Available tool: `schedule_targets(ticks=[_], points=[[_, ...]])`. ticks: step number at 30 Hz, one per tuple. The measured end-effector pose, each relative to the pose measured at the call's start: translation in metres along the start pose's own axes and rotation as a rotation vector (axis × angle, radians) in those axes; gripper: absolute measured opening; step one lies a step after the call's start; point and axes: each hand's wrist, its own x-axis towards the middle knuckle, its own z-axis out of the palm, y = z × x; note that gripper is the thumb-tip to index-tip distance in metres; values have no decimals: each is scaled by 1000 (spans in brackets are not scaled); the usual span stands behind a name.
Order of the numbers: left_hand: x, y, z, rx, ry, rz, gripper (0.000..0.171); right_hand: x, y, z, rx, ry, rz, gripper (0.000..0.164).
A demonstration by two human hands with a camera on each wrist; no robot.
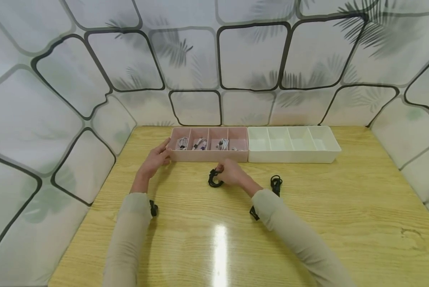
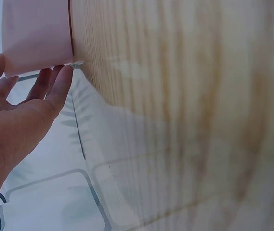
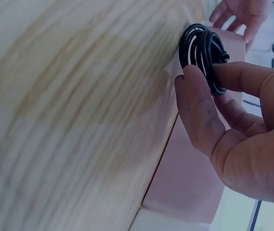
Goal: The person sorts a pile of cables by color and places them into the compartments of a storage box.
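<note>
My right hand (image 1: 230,173) pinches a coil of black cable (image 3: 205,55) between thumb and fingers. In the head view the coil hangs in front of the pink divided box (image 1: 207,156). My left hand (image 1: 155,159) is at that box's left end, its fingertips against the end wall and the fingers loosely extended. The left wrist view shows those fingers (image 2: 59,89) along the edge of the box. White coiled cables (image 1: 182,142) lie in the compartments of the pink box.
A white divided box (image 1: 289,156) stands end to end with the pink one. Another bundle of black cable (image 1: 276,184) lies on the wooden table (image 1: 185,247), near my right forearm. Patterned cloth (image 1: 196,107) rises behind and along the sides.
</note>
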Motion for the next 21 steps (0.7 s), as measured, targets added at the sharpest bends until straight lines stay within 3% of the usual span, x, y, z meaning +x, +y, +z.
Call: schedule_targets(ticks=[4, 14, 21], points=[[5, -9, -2, 15, 4, 10, 56, -3, 4, -7, 70, -2, 23, 18], [6, -10, -1, 18, 3, 5, 56, -8, 17, -23, 282, 22, 51, 22], [6, -10, -1, 19, 7, 5, 56, -15, 23, -37, 334, 41, 57, 27]])
